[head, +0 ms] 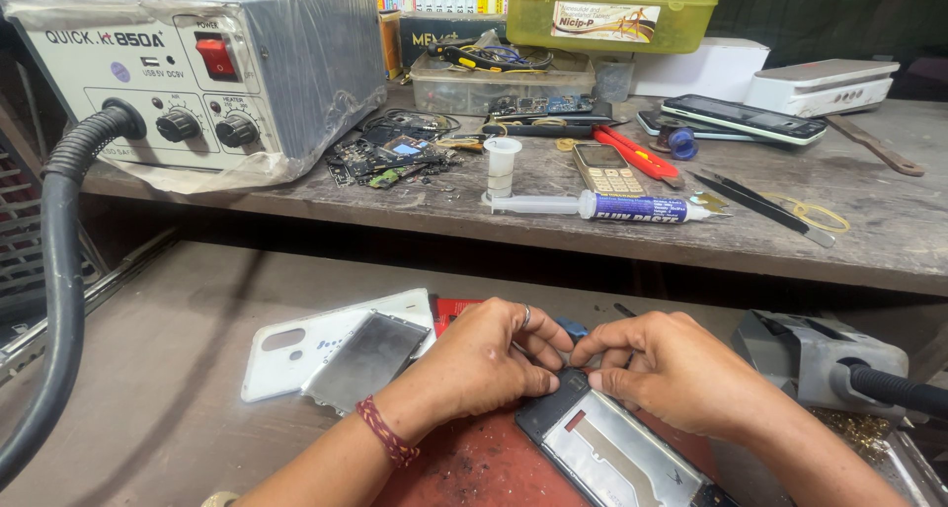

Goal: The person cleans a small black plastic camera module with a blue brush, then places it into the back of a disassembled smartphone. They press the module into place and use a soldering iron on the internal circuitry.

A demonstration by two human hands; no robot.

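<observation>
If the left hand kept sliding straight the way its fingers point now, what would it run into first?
The left hand points right, toward the right hand. Their fingertips nearly touch over the top edge of the opened phone, so it would likely meet the right hand's fingers first, though the depth between them is hard to judge.

Grey workbench (pixel 148 389) — red mat (pixel 474 468), opened phone (pixel 612 453), white back cover (pixel 296 344), metal plate (pixel 367 359)

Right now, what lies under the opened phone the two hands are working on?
A red mat lies under the opened phone, showing beside its left edge. The left hand and right hand cover its top end, so whatever lies beneath there is hidden.
</observation>
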